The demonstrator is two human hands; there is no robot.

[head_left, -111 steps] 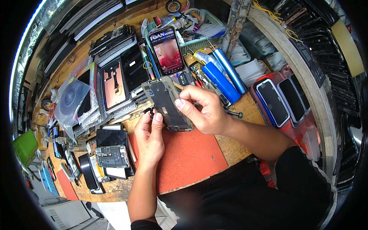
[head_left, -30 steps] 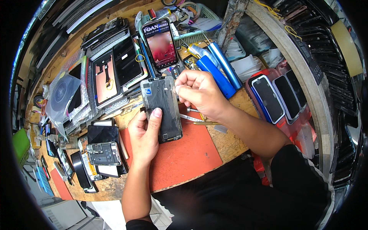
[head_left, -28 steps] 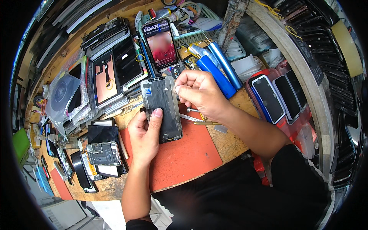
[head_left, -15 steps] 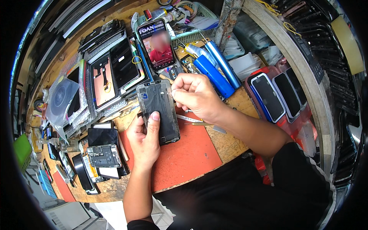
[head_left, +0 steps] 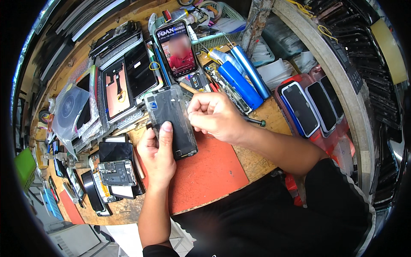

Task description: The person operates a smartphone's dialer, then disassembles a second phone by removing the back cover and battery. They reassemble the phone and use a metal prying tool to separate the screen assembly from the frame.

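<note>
My left hand (head_left: 159,154) grips a dark phone panel (head_left: 173,122) by its left edge, thumb lying across its face. The panel is tilted above the mat, its back side up, with a small blue patch near the top left corner and worn, pale edges. At its upper right edge is my right hand (head_left: 214,115), fingers curled into a pinch. Whatever the pinch holds, if anything, is too small to make out. Below the panel lies an orange-red mat (head_left: 209,175) on the wooden bench.
Behind stands a lit phone (head_left: 176,51). Blue cylinders (head_left: 239,83) lie at the back right, near a green-ended tool (head_left: 257,122). Stacked screens (head_left: 137,70) fill the back left. An opened phone (head_left: 117,173) lies at left. Cased phones (head_left: 299,109) sit in a red box at right.
Both hands and the panel have shifted slightly left; my right hand has also dropped a little. The green-ended tool now shows beyond my right forearm.
</note>
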